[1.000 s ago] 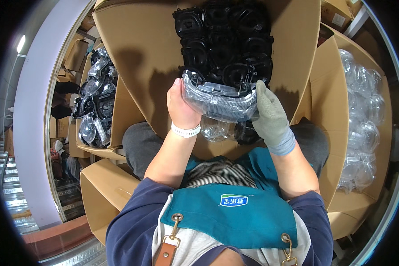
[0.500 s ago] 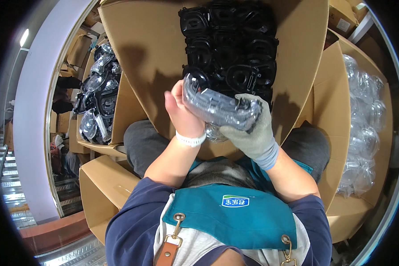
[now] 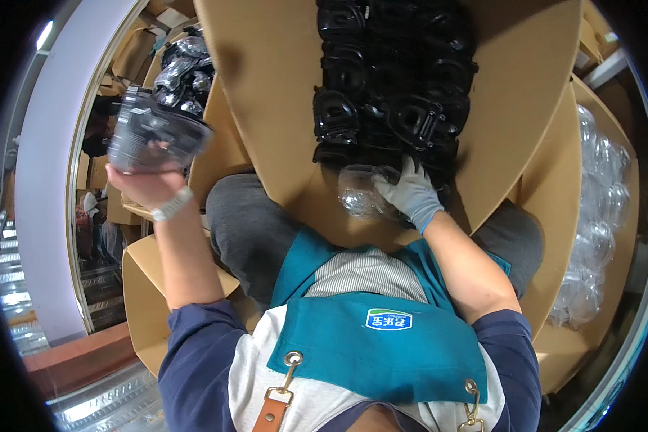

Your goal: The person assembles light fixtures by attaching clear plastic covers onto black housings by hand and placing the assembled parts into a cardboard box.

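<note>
My bare left hand point(image 3: 150, 186), with a white band on its wrist, is raised at the left. It is closed on the bottom of a clear plastic container with a black part point(image 3: 158, 137); motion smears the piece. My right hand point(image 3: 412, 193), in a light grey glove, reaches into the cardboard box in front of me. Its fingers are apart, beside the stacked black plastic parts point(image 3: 416, 119), and its thumb lies over the edge of a clear plastic container point(image 3: 360, 193). Whether the glove presses on either cannot be told.
The large open cardboard box point(image 3: 266, 93) stands between my knees. Behind my left hand, another box holds clear and black pieces point(image 3: 183, 75). At the right, a box contains stacked clear plastic containers point(image 3: 594, 237). A smaller open carton point(image 3: 147, 288) sits by my left knee.
The container with the black part has moved left in my left hand, away from the middle. My right hand has let go of it and reached into the box. The view has shifted slightly.
</note>
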Demonstrator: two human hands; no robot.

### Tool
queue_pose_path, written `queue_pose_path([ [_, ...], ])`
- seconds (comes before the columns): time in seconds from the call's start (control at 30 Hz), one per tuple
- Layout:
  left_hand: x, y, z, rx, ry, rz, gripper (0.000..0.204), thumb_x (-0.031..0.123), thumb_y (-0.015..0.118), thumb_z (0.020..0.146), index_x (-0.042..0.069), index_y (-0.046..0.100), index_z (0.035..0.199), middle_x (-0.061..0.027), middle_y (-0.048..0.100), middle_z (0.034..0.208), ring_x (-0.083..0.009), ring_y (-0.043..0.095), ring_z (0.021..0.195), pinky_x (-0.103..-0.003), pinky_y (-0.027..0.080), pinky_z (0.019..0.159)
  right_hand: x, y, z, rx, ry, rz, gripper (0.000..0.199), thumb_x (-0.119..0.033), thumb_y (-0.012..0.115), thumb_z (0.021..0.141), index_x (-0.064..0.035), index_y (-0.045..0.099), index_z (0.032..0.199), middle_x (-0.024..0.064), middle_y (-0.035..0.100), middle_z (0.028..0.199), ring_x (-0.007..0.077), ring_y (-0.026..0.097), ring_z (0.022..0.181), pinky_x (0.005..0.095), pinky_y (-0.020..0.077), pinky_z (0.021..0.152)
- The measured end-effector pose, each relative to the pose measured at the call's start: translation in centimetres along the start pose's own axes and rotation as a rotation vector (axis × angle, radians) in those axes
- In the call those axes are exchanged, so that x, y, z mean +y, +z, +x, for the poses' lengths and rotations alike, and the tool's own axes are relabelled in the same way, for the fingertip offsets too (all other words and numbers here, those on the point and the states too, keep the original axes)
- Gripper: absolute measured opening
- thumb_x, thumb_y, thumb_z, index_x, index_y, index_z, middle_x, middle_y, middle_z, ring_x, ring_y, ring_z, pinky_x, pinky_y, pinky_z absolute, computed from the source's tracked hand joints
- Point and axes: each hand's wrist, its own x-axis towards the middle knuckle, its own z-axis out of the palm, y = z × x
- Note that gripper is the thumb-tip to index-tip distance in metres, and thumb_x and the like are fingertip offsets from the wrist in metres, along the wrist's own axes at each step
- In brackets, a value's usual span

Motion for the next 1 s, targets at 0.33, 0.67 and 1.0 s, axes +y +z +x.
queue_pose_path([
  [0.33,-4.2,-13.2,22.3,0.343,-0.258,0.02,0.037,0.036,0.041,0.092,0.013,0.065,0.109,-0.0112,0.061,0.122,-0.027,0.057,0.115,-0.054,0.046,0.093,-1.4,4.3,-1.1,-0.261,0.123,-0.062,0.111,-0.069,0.062,0.069,-0.0037,0.017,0.147,0.0268,0.024,0.149,0.0437,0.024,0.139,0.0462,0.0254,0.113],
  [0.67,-6.0,-2.9,4.0,-0.007,0.538,0.785,0.05,0.023,0.063,0.076,0.002,0.043,0.117,-0.0111,0.046,0.099,-0.0242,0.046,0.096,-0.04,0.044,0.082,2.1,5.0,2.4,-0.259,0.198,0.095,0.099,-0.055,0.067,0.076,-0.0148,0.013,0.149,0.0256,0.032,0.146,0.0407,0.032,0.136,0.0404,0.0323,0.11],
  [1.0,-18.8,2.2,-14.5,-1.197,0.038,0.914,0.013,0.015,0.064,0.078,0.005,0.062,0.086,-0.0107,0.063,0.083,-0.0328,0.059,0.087,-0.041,0.047,0.078,-2.1,-13.7,-0.8,-0.288,0.123,2.067,0.07,-0.055,0.053,0.088,-0.0176,0.034,0.145,0.0183,0.037,0.142,0.042,0.038,0.127,0.0659,0.0339,0.1],
])
